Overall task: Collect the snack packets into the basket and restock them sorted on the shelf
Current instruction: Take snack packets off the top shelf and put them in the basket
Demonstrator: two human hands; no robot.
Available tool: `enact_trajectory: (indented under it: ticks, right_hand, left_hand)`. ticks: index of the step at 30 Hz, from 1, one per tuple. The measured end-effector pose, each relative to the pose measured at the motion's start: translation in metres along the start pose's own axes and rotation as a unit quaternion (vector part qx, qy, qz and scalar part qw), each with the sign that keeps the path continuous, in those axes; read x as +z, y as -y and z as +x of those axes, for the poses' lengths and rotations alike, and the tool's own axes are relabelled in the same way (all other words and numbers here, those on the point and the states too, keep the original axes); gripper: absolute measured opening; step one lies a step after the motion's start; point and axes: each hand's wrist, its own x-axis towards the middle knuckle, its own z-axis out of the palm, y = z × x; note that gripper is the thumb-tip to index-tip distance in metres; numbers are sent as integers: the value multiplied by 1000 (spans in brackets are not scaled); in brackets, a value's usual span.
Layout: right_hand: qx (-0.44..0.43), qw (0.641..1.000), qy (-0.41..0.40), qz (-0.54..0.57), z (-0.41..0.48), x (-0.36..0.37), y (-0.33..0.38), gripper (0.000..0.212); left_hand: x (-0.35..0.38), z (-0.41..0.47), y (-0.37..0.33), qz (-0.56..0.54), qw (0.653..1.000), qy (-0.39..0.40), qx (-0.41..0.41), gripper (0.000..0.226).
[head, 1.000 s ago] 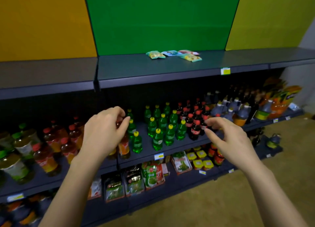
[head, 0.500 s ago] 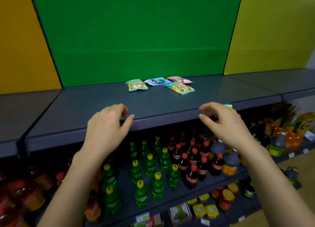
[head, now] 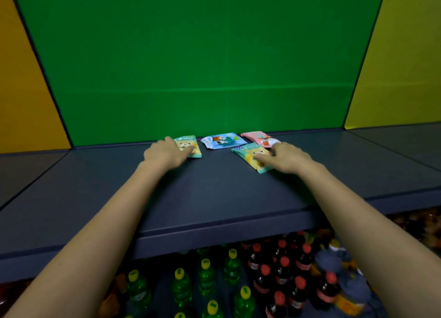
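While both arms reach up the frame onto the dark shelf (head: 214,189), the left hand (head: 167,154) lies flat on the left teal-yellow packet (head: 191,144), fingers relaxed and only slightly bent, thumb laid across its printed face. Right hand (head: 287,158) is also flat, straight fingers pressing the right teal-yellow packet (head: 248,152) just right of centre. Neither hand pinches or lifts anything.

Left hand hides about half of its packet; right hand hides the near right edge of its own. The pink packet (head: 260,138) is partly overlapped by the right teal-yellow one. Print on all packets is too small to read.

Four packets in a loose row at centre frame, near the green back panel (head: 202,55): two teal-yellow, one blue packet (head: 223,140) between them, one pink. Two hands. Along the bottom, green bottles (head: 182,286) and dark red-capped bottles (head: 282,270) are blurred, partly cut off, and cannot be counted.
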Motion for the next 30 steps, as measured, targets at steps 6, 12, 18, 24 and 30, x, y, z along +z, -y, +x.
enact_trajectory:
  ticks: [6,12,18,24,30]
  right_hand:
    - [-15,999,29,35,28,6,0,66]
    - [-27,992,85,89,34,3,0,57]
    - [-52,980,54,185,33,3,-2,40]
    - [-157,919,9,362,-5,-1,43,40]
    - [-272,815,125,495,-78,20,121,19]
  left_hand:
    - [11,44,-21,-105,990,14,-96,94]
    - [17,57,-21,-173,977,21,-126,80]
    - [1,31,-3,-350,929,66,-101,25]
    - [-34,-64,45,-490,870,-24,-53,22]
    - [-51,-203,108,-528,824,-168,-115,17]
